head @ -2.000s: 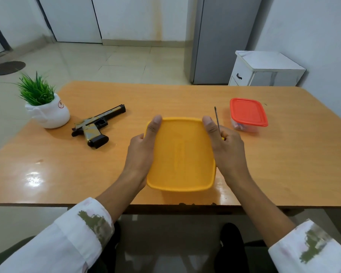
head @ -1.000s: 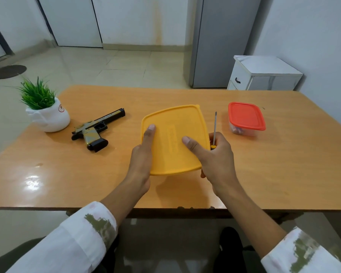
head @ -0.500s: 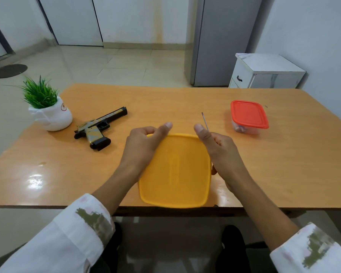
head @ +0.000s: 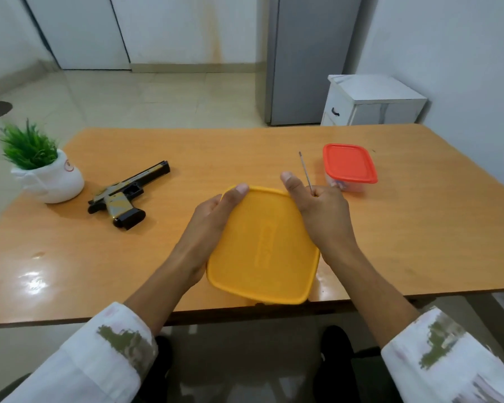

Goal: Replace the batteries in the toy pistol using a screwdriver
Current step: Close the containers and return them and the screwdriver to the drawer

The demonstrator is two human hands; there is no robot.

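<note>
On the near edge of the table (head: 419, 228), in the head view, I see both hands set on a yellow lid (head: 262, 248); whether a box sits under it I cannot tell. My left hand (head: 213, 216) grips the lid's left edge, with the thumb flat on top and the fingers tucked out of sight below. My right hand (head: 320, 210) presses its thumb on the far right corner while the fingers curl round a screwdriver (head: 305, 171), whose thin shaft sticks up and away out of the fist. The toy pistol (head: 125, 194) lies flat, well apart from the hands, to the left and a little farther back. Its long axis runs diagonally, with the grip toward me and the muzzle pointing far-right, so the left hand is nearer to it. I count one pistol, one screwdriver, one yellow lid, one red-lidded container (head: 348, 162) just beyond the right hand, and one potted plant (head: 41, 170). No batteries show.
</note>
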